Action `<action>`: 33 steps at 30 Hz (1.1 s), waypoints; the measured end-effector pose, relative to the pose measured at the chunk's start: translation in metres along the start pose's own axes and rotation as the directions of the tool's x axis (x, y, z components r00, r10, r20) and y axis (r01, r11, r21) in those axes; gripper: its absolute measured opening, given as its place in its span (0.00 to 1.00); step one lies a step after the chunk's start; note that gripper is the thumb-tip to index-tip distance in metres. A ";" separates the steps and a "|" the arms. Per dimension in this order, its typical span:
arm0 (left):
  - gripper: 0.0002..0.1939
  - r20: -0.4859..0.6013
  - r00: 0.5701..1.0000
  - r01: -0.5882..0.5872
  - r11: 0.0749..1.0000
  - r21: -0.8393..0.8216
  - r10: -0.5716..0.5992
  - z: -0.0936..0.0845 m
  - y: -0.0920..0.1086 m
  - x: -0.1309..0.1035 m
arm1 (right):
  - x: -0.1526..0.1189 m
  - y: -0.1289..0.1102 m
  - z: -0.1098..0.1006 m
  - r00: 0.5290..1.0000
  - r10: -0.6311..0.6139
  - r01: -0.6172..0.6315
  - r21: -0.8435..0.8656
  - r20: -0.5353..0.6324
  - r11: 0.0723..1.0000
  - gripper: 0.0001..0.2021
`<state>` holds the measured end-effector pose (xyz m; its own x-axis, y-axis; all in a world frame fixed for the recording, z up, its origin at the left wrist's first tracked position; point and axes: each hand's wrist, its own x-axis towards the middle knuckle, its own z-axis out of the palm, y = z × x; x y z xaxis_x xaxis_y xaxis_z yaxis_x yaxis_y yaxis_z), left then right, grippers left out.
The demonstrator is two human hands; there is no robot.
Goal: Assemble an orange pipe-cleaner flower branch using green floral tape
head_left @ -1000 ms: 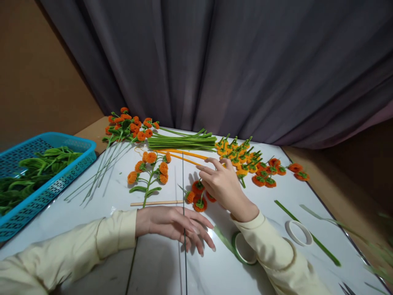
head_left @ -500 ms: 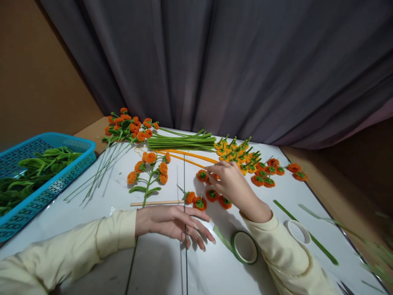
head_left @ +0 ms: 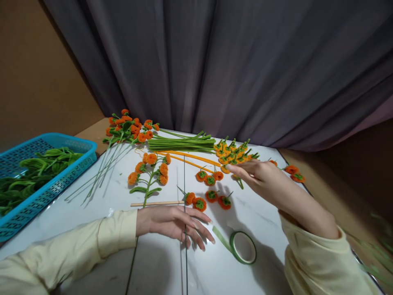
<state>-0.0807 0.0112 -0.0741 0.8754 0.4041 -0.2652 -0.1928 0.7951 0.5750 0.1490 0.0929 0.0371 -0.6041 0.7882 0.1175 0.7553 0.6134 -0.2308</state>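
My left hand (head_left: 176, 223) lies low over the white table, its fingers stretched out and apart. A thin green wire (head_left: 184, 180) runs across its fingers; I cannot tell whether they pinch it. Beside the wrist lies a flower stem (head_left: 150, 180) with orange blooms and two leaves. My right hand (head_left: 260, 174) hovers above the yellow flower heads (head_left: 231, 151), thumb held away from the fingers, with nothing visible in it. Its far fingers are partly hidden. Loose orange flower heads (head_left: 211, 196) lie between the hands. A roll of green tape (head_left: 243, 247) stands below them.
At the left is a blue basket (head_left: 92, 149) of green leaves. Finished orange flower stems (head_left: 129, 127) lie at the back, by a bundle of green stems (head_left: 181, 143) and orange strips (head_left: 190, 157). A wooden stick (head_left: 156, 203) lies above my left hand. A grey curtain (head_left: 190, 61) hangs behind.
My right hand has moved right, away from the loose orange flower heads, and its arm now covers the white ring and green strip. My left hand has stayed in place.
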 end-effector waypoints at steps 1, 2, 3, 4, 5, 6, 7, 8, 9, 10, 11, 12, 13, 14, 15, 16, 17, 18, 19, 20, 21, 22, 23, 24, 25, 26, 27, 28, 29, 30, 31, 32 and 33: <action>0.19 -0.001 1.000 0.001 1.000 0.003 -0.001 0.000 0.000 0.000 | -0.003 0.004 -0.001 0.992 0.059 -0.060 0.011 0.111 0.998 0.24; 0.19 -0.001 1.000 0.003 1.000 0.006 -0.003 0.000 0.000 0.000 | -0.005 0.008 0.001 0.970 0.107 -0.113 0.014 0.220 0.994 0.26; 0.20 -0.003 1.000 0.005 1.000 0.006 -0.005 0.001 0.000 0.000 | -0.006 0.012 0.003 0.939 0.142 -0.153 0.010 0.314 0.988 0.32; 0.20 -0.004 1.000 0.005 1.000 0.007 -0.005 0.001 0.000 0.000 | -0.006 0.016 0.008 0.909 0.162 -0.176 0.003 0.384 0.984 0.39; 0.20 -0.007 1.000 0.006 1.000 0.006 -0.006 0.001 0.000 -0.001 | -0.006 0.019 0.013 0.884 0.164 -0.185 0.006 0.437 0.983 0.44; 0.20 -0.010 1.000 0.005 1.000 0.003 -0.005 0.001 0.000 -0.001 | -0.004 0.021 0.018 0.865 0.150 -0.183 0.022 0.479 0.983 0.46; 0.20 -0.014 1.000 0.006 1.000 -0.001 -0.006 0.001 0.000 -0.001 | -0.003 0.022 0.024 0.851 0.129 -0.181 0.053 0.509 0.982 0.45; 0.20 -0.018 1.000 0.005 1.000 -0.004 -0.005 0.002 0.000 -0.001 | 0.000 0.022 0.029 0.840 0.110 -0.188 0.096 0.531 0.977 0.42; 0.20 -0.020 1.000 0.004 1.000 -0.005 -0.004 0.002 0.000 -0.001 | 0.002 0.021 0.034 0.826 0.104 -0.214 0.137 0.554 0.967 0.37; 0.20 -0.021 1.000 0.004 1.000 -0.005 -0.004 0.001 0.000 0.000 | 0.005 0.019 0.037 0.812 0.111 -0.253 0.176 0.573 0.951 0.31; 0.20 -0.018 1.000 0.005 1.000 -0.004 -0.005 0.001 0.000 0.000 | 0.007 0.015 0.040 0.804 0.110 -0.279 0.207 0.584 0.938 0.27; 0.19 -0.016 1.000 0.002 1.000 -0.002 -0.002 0.001 0.000 0.000 | 0.010 0.012 0.041 0.807 0.103 -0.284 0.229 0.582 0.931 0.24; 0.19 -0.013 1.000 0.002 1.000 -0.002 -0.002 0.001 0.001 0.000 | 0.012 0.007 0.042 0.822 0.079 -0.259 0.247 0.563 0.934 0.21; 0.19 -0.013 1.000 0.000 1.000 0.000 0.000 0.002 0.001 0.000 | 0.014 0.003 0.041 0.846 0.045 -0.210 0.256 0.532 0.944 0.18; 0.19 -0.015 1.000 0.000 1.000 0.001 0.000 0.002 0.001 0.000 | 0.015 0.000 0.041 0.873 0.008 -0.151 0.255 0.488 0.955 0.16; 0.18 -0.019 1.000 -0.001 1.000 0.005 0.001 0.002 0.001 0.000 | 0.017 -0.003 0.040 0.897 -0.025 -0.097 0.252 0.440 0.963 0.14; 0.18 -0.023 1.000 -0.001 1.000 0.009 0.001 0.003 0.001 0.000 | 0.017 -0.005 0.039 0.913 -0.052 -0.059 0.257 0.405 0.965 0.13; 0.18 -0.026 1.000 0.000 1.000 0.013 0.000 0.003 0.001 0.000 | 0.018 -0.006 0.038 0.918 -0.081 -0.032 0.277 0.387 0.960 0.13; 0.18 -0.028 1.000 0.002 1.000 0.015 -0.002 0.004 0.002 -0.001 | 0.018 -0.007 0.038 0.917 -0.108 -0.016 0.306 0.383 0.952 0.13; 0.17 -0.028 1.000 0.003 1.000 0.015 -0.003 0.004 0.002 -0.001 | 0.018 -0.008 0.038 0.911 -0.129 -0.010 0.335 0.391 0.942 0.14; 0.17 -0.029 1.000 0.006 1.000 0.014 -0.005 0.005 0.002 -0.001 | 0.018 -0.008 0.038 0.903 -0.143 -0.013 0.360 0.405 0.933 0.16; 0.17 -0.031 0.999 0.007 1.000 0.012 -0.007 0.005 0.002 -0.001 | 0.018 -0.008 0.039 0.896 -0.153 -0.016 0.375 0.416 0.927 0.18; 0.17 -0.034 0.999 0.010 1.000 0.008 -0.010 0.005 0.002 -0.001 | 0.018 -0.009 0.040 0.895 -0.159 -0.010 0.375 0.416 0.927 0.19; 0.17 -0.039 0.999 0.012 1.000 0.003 -0.011 0.005 0.002 -0.001 | 0.018 -0.009 0.041 0.899 -0.167 0.008 0.368 0.405 0.930 0.17; 0.18 -0.042 0.999 0.013 1.000 -0.003 -0.013 0.005 0.002 -0.001 | 0.018 -0.010 0.043 0.904 -0.184 0.037 0.359 0.387 0.932 0.14; 0.18 -0.046 0.999 0.012 1.000 -0.009 -0.013 0.005 0.001 -0.002 | 0.018 -0.011 0.045 0.908 -0.209 0.073 0.354 0.363 0.932 0.11; 0.18 -0.049 0.999 0.014 1.000 -0.017 -0.014 0.005 0.001 -0.001 | 0.018 -0.011 0.048 0.913 -0.237 0.115 0.349 0.331 0.930 0.08; 0.19 -0.049 0.999 0.017 1.000 -0.026 -0.018 0.004 0.001 -0.001 | 0.018 -0.012 0.050 0.919 -0.263 0.155 0.344 0.295 0.926 0.07; 0.20 -0.049 0.999 0.020 0.999 -0.038 -0.022 0.004 0.001 -0.001 | 0.019 -0.013 0.053 0.924 -0.283 0.187 0.342 0.256 0.921 0.08; 0.22 -0.050 0.998 0.023 0.999 -0.048 -0.025 0.003 0.000 -0.001 | 0.019 -0.013 0.054 0.930 -0.294 0.210 0.340 0.220 0.917 0.09; 0.25 -0.050 0.998 0.025 0.998 -0.057 -0.028 0.003 0.000 0.000 | 0.020 -0.013 0.055 0.935 -0.299 0.224 0.338 0.189 0.914 0.10; 0.30 -0.049 0.998 0.025 0.998 -0.065 -0.028 0.002 0.000 0.000 | 0.020 -0.014 0.056 0.940 -0.297 0.228 0.334 0.170 0.914 0.10; 0.36 -0.048 0.999 0.020 0.997 -0.071 -0.024 0.002 -0.001 0.000 | 0.020 -0.014 0.055 0.945 -0.286 0.222 0.328 0.162 0.918 0.10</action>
<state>-0.0795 0.0101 -0.0731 0.8577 0.4062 -0.3152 -0.2062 0.8333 0.5129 0.1123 0.0975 -0.0100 -0.8276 0.5609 0.0209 0.4762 0.7214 -0.5028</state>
